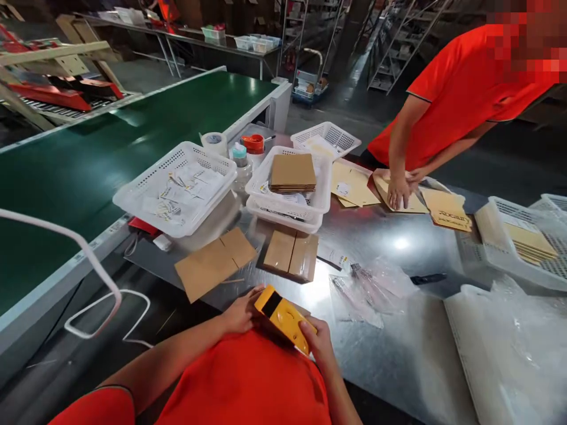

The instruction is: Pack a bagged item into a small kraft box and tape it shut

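A yellow handheld device (287, 320) with a dark screen is held close to my red shirt, at the near edge of the metal table (398, 348). My right hand (319, 342) grips its right end, thumb on top. At its left end is my left hand (243, 310), fingers curled at the device's edge and partly hidden. Just beyond lie a flat piece of cardboard (217, 264) and a brown cardboard box (291, 254). Clear plastic bags (372, 289) are to the right of them.
White baskets (177, 189) hold small packets; another carries stacked cardboard (293, 171). A green conveyor (146, 127) runs along the left. Across the table, a person in red (465, 88) handles envelopes. Plastic-filled bins (518, 348) stand at right. A black object (428, 278) lies near the bags.
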Motion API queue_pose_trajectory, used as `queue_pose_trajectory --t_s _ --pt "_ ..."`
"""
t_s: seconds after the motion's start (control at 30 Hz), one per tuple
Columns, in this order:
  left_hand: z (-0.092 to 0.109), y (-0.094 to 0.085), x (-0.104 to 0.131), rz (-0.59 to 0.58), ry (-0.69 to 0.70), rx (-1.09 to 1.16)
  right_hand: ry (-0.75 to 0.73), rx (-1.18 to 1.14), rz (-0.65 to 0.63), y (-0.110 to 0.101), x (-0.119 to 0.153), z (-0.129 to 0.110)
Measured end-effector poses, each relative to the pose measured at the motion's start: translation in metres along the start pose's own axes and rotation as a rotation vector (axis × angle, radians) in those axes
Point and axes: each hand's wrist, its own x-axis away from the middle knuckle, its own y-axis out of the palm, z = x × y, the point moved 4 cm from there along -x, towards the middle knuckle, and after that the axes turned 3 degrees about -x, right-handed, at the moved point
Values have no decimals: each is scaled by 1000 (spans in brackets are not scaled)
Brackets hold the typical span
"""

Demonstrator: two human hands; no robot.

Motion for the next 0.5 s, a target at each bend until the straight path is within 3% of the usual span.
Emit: queue_pose_trajectory --t_s 0.17,0.27,0.4,0.5 --pt "1 -6 1 -64 -31 20 20 27 -83 -15 -6 8" --pt "6 -10 8 48 -109 130 35 56 -110 -25 -2 10" --pt "5 -11 16 345 -572 867 55 82 -154 -24 -5 9" --pt "14 -3 6 261 -745 1235 70 97 -176 -21 -9 7"
